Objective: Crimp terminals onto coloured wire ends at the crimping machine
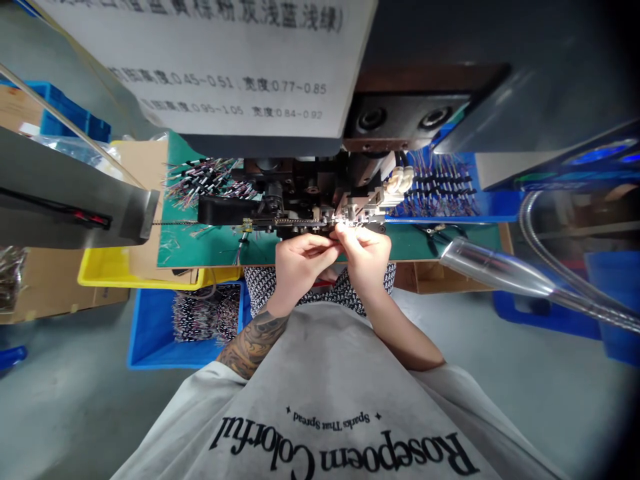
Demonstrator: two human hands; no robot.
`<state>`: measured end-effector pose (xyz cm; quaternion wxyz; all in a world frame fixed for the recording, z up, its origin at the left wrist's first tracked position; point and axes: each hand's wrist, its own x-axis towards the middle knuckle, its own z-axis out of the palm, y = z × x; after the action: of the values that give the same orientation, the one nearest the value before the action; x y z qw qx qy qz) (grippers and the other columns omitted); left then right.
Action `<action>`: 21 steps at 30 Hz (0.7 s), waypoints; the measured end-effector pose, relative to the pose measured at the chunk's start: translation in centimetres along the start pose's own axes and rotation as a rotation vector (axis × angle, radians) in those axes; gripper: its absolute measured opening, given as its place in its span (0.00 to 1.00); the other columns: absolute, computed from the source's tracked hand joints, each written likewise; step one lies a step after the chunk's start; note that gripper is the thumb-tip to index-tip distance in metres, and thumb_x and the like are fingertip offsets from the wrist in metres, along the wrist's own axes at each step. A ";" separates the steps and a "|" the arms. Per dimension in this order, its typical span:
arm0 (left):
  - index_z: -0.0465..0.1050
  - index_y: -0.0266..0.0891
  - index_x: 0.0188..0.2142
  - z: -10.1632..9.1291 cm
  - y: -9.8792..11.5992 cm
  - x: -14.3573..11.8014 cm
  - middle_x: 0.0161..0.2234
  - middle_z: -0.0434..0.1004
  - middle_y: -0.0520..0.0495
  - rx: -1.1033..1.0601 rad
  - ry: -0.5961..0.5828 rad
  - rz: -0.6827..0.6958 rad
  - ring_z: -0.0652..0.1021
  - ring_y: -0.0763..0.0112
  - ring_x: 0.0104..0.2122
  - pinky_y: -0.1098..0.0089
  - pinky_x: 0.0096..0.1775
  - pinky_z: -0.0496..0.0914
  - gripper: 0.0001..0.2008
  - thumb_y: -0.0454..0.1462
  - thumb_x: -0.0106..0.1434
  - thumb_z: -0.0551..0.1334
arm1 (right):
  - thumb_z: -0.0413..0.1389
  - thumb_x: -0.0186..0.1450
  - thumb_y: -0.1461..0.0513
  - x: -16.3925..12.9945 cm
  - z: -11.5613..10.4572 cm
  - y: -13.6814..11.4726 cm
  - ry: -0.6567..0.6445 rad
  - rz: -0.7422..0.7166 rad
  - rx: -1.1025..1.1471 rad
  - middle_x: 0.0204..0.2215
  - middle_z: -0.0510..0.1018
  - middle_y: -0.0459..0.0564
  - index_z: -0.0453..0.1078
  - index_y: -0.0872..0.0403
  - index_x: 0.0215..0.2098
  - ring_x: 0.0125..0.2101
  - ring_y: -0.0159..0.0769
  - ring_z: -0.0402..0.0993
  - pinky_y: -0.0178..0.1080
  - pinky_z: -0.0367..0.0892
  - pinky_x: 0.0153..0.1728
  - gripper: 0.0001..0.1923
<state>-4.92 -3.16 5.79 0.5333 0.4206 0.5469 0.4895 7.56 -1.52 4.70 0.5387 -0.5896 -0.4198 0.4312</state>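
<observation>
My left hand (305,263) is closed in a pinch in front of the crimping machine's (300,180) work point. Beside it, my right hand (367,257) pinches too, its fingertips right at the brightly lit metal parts. The two hands meet at the fingertips; what lies between them is too small and glared to make out. A thin strip of metal terminals (175,222) runs in from the left along the machine's front. Left of my hands, a short cable with stripped-apart wires (241,245) lies on the green work mat (215,255).
Bundled wires (200,181) lie on the mat at left; more fill a blue tray (500,208) at right. Pliers (436,235) and a clear-ended flexible tube (500,267) sit right of my hands. A blue bin (150,333) and yellow tray (105,267) stand lower left. A printed sheet (225,60) hangs above.
</observation>
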 end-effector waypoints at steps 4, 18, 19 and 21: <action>0.85 0.41 0.33 0.0 0.0 0.0 0.32 0.89 0.46 0.005 -0.009 -0.004 0.86 0.64 0.28 0.67 0.30 0.85 0.08 0.40 0.55 0.78 | 0.65 0.65 0.50 0.0 -0.2 0.3 -0.019 -0.003 -0.014 0.22 0.80 0.45 0.83 0.51 0.26 0.24 0.32 0.73 0.39 0.69 0.29 0.16; 0.86 0.41 0.36 -5.7 -3.0 -0.3 0.35 0.89 0.41 -0.104 -0.269 -0.079 0.88 0.61 0.33 0.64 0.33 0.85 0.11 0.46 0.61 0.76 | 0.63 0.71 0.51 -2.6 -6.2 5.5 -0.996 0.102 0.062 0.36 0.88 0.49 0.84 0.50 0.47 0.34 0.34 0.82 0.38 0.78 0.37 0.14; 0.86 0.41 0.37 -6.3 -3.0 -0.2 0.36 0.89 0.41 -0.013 -0.233 -0.041 0.88 0.61 0.33 0.64 0.34 0.84 0.12 0.47 0.63 0.74 | 0.65 0.70 0.53 -2.0 -7.5 5.5 -1.020 0.125 0.034 0.34 0.88 0.49 0.84 0.51 0.45 0.32 0.33 0.81 0.37 0.77 0.34 0.12; 0.86 0.41 0.37 -7.7 -2.9 0.4 0.35 0.89 0.43 0.267 -0.095 0.097 0.86 0.64 0.32 0.64 0.35 0.82 0.12 0.47 0.66 0.71 | 0.71 0.64 0.54 -0.1 -11.0 4.9 -1.037 0.102 -0.057 0.33 0.87 0.49 0.85 0.51 0.41 0.28 0.31 0.80 0.35 0.74 0.29 0.11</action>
<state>-12.47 -3.93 2.53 0.4737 0.5364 0.5603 0.4171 18.29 -4.92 0.35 0.2219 -0.3327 -0.6139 0.6806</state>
